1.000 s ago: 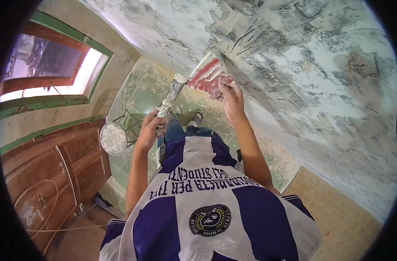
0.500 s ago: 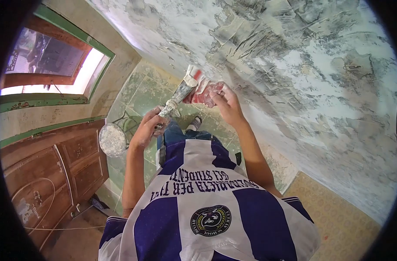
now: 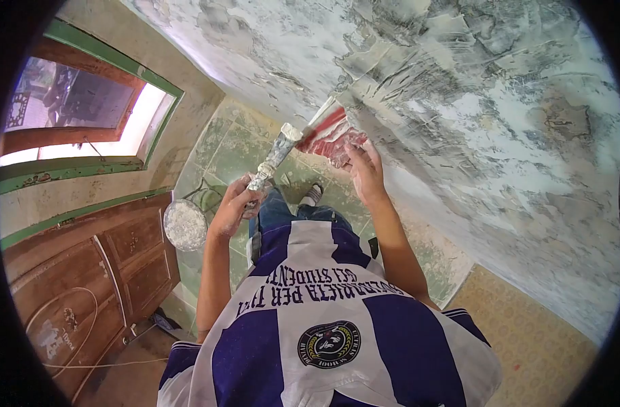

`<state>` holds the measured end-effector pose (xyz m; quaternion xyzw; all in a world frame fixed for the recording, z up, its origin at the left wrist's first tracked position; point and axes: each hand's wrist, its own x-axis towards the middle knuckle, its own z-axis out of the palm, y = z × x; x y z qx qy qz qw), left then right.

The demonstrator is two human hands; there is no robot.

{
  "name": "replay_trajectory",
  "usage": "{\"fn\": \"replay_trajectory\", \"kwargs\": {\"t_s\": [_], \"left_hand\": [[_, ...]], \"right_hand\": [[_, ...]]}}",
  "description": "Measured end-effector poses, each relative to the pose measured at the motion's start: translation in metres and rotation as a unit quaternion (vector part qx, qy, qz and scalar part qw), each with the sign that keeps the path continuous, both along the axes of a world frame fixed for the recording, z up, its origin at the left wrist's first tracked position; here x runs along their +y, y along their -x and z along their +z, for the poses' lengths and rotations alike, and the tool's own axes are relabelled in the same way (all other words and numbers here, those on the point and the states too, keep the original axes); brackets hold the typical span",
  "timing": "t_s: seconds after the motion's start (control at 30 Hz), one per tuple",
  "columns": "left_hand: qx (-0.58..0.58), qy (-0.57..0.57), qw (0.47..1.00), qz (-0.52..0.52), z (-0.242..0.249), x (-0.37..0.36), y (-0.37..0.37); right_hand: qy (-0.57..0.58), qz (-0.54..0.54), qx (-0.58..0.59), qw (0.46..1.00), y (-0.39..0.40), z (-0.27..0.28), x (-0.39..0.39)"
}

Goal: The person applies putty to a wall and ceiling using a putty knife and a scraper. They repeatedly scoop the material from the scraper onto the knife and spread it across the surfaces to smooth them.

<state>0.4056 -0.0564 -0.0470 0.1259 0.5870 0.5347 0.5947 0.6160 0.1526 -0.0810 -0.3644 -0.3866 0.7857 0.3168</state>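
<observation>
My left hand is closed around the handle of a putty knife, which is crusted with white plaster and points up towards the wall. In my right hand is a red plastic spreader, smeared with white and gripped at its near right corner by the fingers. Its straight edge points away from me, towards the wall. The putty knife's tip lies right beside the left end of the spreader. Both tools are held in front of my waist.
A wall with patchy white and grey plaster rises on the right. At the left are a window, a brown wooden door and a round plaster-spattered seat near my left arm. White splashes mark the green tiled floor.
The spreader has turned and moved slightly up and right, so more of its red face shows. The putty knife's tip has shifted left, away from the spreader's upper edge.
</observation>
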Motion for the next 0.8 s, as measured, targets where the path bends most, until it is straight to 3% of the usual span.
{"fn": "replay_trajectory", "kwargs": {"t_s": [0.07, 0.23, 0.37, 0.43, 0.53, 0.63, 0.77, 0.8], "left_hand": [[0.01, 0.013, 1.0, -0.021, -0.008, -0.004, 0.006], [-0.013, 0.055, 0.998, -0.001, -0.002, -0.005, 0.016], [0.009, 0.068, 0.998, -0.015, -0.006, -0.001, 0.023], [-0.023, 0.049, 0.999, -0.002, -0.013, 0.001, 0.028], [-0.027, 0.05, 0.998, 0.042, -0.005, 0.007, 0.028], [0.002, 0.038, 0.999, 0.011, -0.003, 0.019, 0.038], [0.073, -0.013, 0.997, -0.001, -0.02, 0.026, 0.055], [0.085, -0.02, 0.996, -0.009, -0.02, 0.03, 0.062]], "right_hand": [[0.046, -0.041, 0.027, 0.998, 0.007, 0.009, 0.001], [-0.1, 0.072, -0.006, 0.992, 0.017, 0.009, 0.011], [-0.136, 0.096, -0.01, 0.986, 0.02, 0.015, 0.01], [-0.178, 0.181, -0.085, 0.964, 0.017, 0.017, 0.011], [-0.214, 0.233, -0.109, 0.942, 0.02, 0.028, 0.008], [-0.288, 0.251, -0.175, 0.907, 0.019, 0.007, 0.01], [-0.234, 0.173, -0.153, 0.944, 0.033, -0.004, 0.009], [-0.118, 0.1, -0.128, 0.98, 0.04, 0.002, 0.003]]}}
